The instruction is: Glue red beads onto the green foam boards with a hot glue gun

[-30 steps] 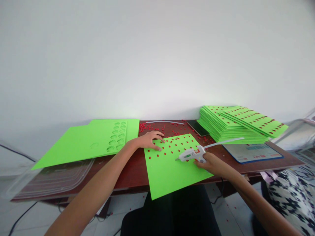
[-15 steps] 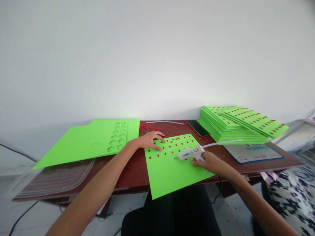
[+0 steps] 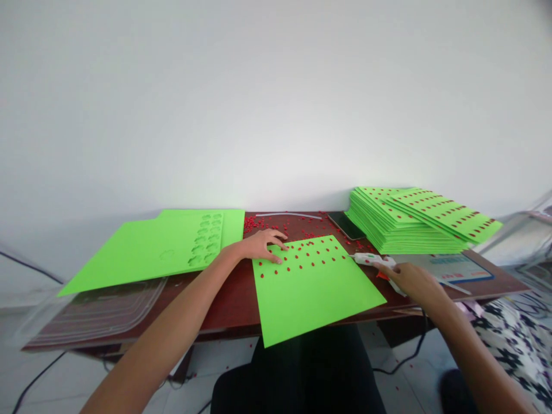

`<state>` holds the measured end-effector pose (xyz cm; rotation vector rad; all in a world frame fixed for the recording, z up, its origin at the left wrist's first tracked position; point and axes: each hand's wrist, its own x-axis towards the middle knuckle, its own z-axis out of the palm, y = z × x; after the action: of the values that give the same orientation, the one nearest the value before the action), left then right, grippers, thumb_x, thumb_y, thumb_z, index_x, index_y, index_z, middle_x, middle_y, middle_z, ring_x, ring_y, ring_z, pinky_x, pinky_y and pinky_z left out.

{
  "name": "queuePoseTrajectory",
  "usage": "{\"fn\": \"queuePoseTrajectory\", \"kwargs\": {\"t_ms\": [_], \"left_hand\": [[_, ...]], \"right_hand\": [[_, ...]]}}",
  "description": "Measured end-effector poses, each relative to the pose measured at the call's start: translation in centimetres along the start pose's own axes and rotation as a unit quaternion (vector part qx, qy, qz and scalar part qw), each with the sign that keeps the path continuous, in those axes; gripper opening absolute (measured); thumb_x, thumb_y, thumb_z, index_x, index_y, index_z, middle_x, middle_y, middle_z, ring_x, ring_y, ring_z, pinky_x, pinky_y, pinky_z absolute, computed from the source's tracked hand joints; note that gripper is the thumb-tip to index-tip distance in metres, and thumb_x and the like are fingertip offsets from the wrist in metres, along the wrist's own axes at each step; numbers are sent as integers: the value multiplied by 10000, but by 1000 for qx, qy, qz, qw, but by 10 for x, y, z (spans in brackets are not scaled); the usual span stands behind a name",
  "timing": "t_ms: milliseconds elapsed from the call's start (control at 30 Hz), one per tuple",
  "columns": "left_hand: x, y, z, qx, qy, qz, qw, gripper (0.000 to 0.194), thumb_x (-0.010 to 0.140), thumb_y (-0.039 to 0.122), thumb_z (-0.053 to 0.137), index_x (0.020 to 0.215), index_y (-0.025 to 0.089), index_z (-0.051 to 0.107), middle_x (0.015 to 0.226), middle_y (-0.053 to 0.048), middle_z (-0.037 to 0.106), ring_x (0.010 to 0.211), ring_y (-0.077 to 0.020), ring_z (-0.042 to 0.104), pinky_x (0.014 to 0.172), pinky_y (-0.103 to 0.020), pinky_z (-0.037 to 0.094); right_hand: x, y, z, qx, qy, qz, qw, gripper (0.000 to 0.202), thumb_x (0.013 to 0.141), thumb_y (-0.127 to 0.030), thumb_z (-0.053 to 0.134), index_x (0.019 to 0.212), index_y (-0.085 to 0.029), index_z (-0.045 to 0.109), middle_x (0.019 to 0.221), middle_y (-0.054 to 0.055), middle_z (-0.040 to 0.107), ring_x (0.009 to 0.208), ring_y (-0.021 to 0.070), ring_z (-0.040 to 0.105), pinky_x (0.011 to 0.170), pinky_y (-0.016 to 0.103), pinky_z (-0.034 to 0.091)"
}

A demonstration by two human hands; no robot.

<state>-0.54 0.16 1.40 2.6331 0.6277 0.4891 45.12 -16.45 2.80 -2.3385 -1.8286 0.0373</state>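
A bright green sheet (image 3: 319, 305) with rows of small red pieces on its upper half lies in front of me, its near corner past the table edge. My left hand (image 3: 263, 246) rests on the sheet's upper left, fingers spread. Just off the sheet's right edge, my right hand (image 3: 407, 279) is closed round a white glue gun (image 3: 374, 259). The gun's nozzle points left at the sheet's edge. A white glue stick (image 3: 457, 287) shows to the right, beyond the hand. Loose red pieces (image 3: 254, 224) are scattered behind the sheet.
A stack of green sheets (image 3: 401, 237) with red dots stands at the back right, beside a phone (image 3: 346, 225). Under it lies a blue-edged mat (image 3: 470, 266). Larger green sheets (image 3: 142, 247) cover the left. A white strip (image 3: 288, 214) lies near the wall.
My right hand has moved right with the glue gun, from over the sheet to beyond its right edge. The left hand has stayed in place.
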Motion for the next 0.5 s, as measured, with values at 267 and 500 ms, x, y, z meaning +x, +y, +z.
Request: {"fn": "queuePoseTrajectory", "kwargs": {"t_ms": [267, 500], "left_hand": [[2, 0, -8, 47, 104, -8, 993, 298, 842, 475, 765, 1022, 238, 775, 1099, -58, 729, 1036, -215, 661, 977, -355, 469], [3, -4, -5, 101, 103, -30, 989, 128, 899, 308, 697, 904, 211, 781, 923, -43, 749, 878, -192, 672, 843, -308, 487]], "right_hand": [[9, -37, -9, -36, 94, 18, 995, 531, 966, -630, 464, 811, -181, 702, 862, 157, 723, 796, 288, 684, 671, 344, 424], [71, -141, 2, 71, 12, -229, 971, 245, 935, -170, 561, 1116, -155, 724, 1132, 118, 743, 1003, 209, 684, 889, 279, 466]]}}
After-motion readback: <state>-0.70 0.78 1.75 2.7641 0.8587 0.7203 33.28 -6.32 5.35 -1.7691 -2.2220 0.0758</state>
